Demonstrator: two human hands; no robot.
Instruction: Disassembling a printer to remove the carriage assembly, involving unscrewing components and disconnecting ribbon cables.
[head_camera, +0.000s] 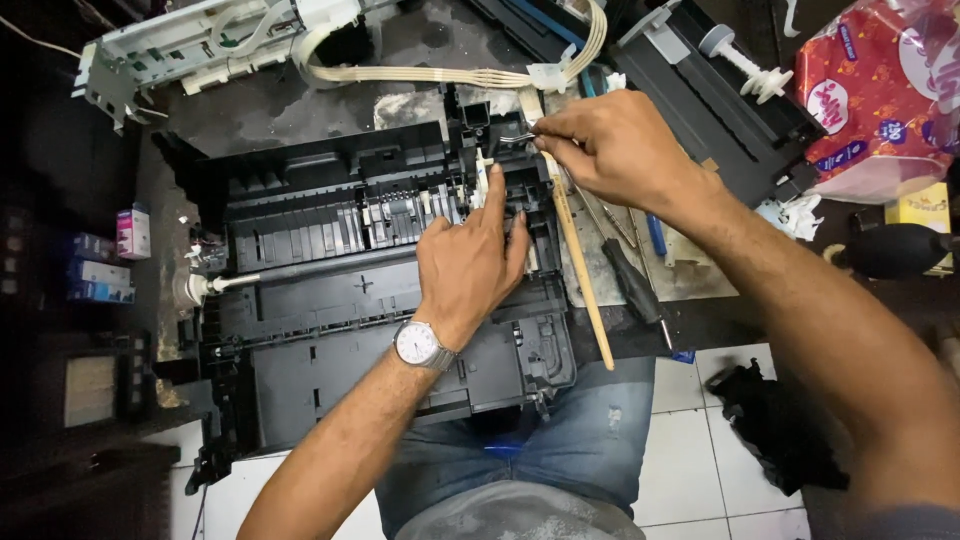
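While ribbed black plastic chassis (330, 260) lies open, left hand (470, 262) presses it.

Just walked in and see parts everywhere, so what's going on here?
A person sits with an opened black printer chassis across their lap. The left hand presses a finger against a small white part inside it, while the right hand pinches a thin metal piece beside that part. A brush and a screwdriver lie alongside on the work surface.

Repair workshop: dismantled printer chassis (330, 260), screwdriver (630, 280).
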